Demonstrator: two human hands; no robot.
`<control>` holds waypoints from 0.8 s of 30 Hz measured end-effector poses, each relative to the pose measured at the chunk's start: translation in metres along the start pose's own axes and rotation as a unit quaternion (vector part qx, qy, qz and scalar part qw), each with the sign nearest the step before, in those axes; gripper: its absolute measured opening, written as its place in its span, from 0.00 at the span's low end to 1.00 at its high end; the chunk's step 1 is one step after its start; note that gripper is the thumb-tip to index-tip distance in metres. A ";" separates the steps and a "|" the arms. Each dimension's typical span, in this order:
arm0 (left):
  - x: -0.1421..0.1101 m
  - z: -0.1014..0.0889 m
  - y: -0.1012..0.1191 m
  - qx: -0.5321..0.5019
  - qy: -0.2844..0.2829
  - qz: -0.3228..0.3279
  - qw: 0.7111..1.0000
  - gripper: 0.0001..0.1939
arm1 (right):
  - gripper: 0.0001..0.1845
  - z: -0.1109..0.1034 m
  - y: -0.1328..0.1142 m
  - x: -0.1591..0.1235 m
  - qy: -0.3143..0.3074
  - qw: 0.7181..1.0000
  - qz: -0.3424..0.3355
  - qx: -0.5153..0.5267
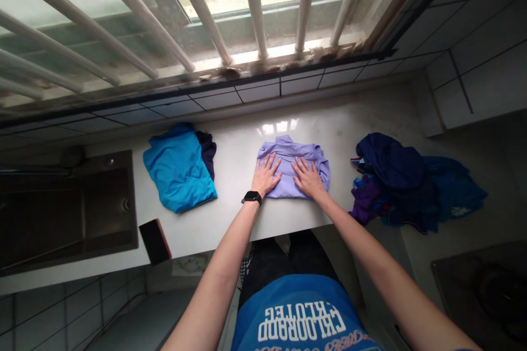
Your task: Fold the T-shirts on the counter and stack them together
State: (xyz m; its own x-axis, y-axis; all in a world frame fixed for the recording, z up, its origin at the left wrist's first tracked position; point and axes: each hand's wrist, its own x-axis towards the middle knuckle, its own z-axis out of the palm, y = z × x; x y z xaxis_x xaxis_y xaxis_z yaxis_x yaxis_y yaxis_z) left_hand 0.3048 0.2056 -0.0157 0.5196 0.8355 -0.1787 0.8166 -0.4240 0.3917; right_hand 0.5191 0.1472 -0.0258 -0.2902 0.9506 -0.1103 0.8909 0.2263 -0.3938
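A lavender shirt (288,148) lies folded into a flat bundle on the white counter, its collar end pointing toward the window. My left hand (266,175) rests on the left part of the shirt with fingers spread, a black watch on its wrist. On the right part lies my right hand (308,177), palm down, fingers also apart. Both hands press on the cloth without gripping it. To the left sits a folded bright blue garment (179,167) on top of a dark navy garment (208,156).
A crumpled heap of dark blue and purple clothes (395,175) is on the right of the counter (239,230). A phone (155,241) lies at the front edge beside the dark sink (135,197). Window bars (253,5) run along the back, and a stove (486,285) stands lower right.
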 end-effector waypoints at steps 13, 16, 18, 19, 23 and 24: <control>-0.020 0.009 0.017 -0.002 0.052 -0.039 0.998 0.32 | 0.31 -0.009 0.041 -0.070 0.192 0.948 0.246 0.061; -0.034 0.014 0.035 -0.004 0.009 0.062 0.998 0.31 | 0.30 -0.021 0.023 -0.078 0.125 0.986 0.106 0.040; -0.050 0.021 0.049 -0.009 -0.048 0.155 0.987 0.31 | 0.29 -0.023 0.011 -0.086 0.043 0.999 -0.010 0.032; -0.059 0.025 0.056 -0.011 -0.074 0.190 0.979 0.31 | 0.29 -0.022 0.009 -0.092 0.013 0.999 -0.044 0.028; -0.087 0.038 0.079 -0.013 -0.111 0.215 0.970 0.29 | 0.23 -0.012 0.019 -0.120 0.000 0.998 -0.060 0.029; -0.090 0.039 0.081 -0.022 -0.108 0.207 0.972 0.28 | 0.22 -0.010 0.024 -0.124 0.013 0.998 -0.055 0.038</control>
State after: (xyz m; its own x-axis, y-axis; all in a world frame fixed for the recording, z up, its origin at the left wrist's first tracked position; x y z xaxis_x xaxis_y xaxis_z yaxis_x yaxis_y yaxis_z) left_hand 0.3343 0.0827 -0.0028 0.8461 0.5015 -0.1807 0.5168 -0.6889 0.5082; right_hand 0.5801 0.0370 -0.0123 -0.3752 0.9261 -0.0382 0.8242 0.3145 -0.4710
